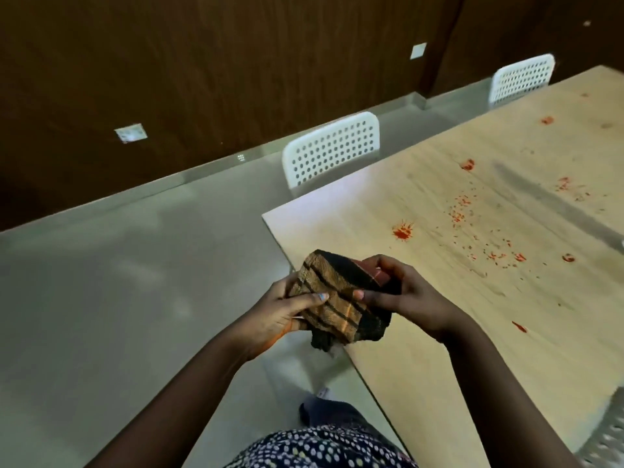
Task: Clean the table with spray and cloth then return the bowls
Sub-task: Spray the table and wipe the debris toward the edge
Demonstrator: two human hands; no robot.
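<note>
Both hands, left hand (287, 309) and right hand (401, 292), curl their fingers round the bunched checked cloth (341, 298) over the table (439, 332) corner (red splatters (403, 231) remain); wiping looks next, calling for a flat pad.

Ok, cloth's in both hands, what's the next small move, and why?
Probably lower the cloth, held by the left hand and right hand, onto the table and wipe the nearest red splatter; the stains are still unwiped.
</note>
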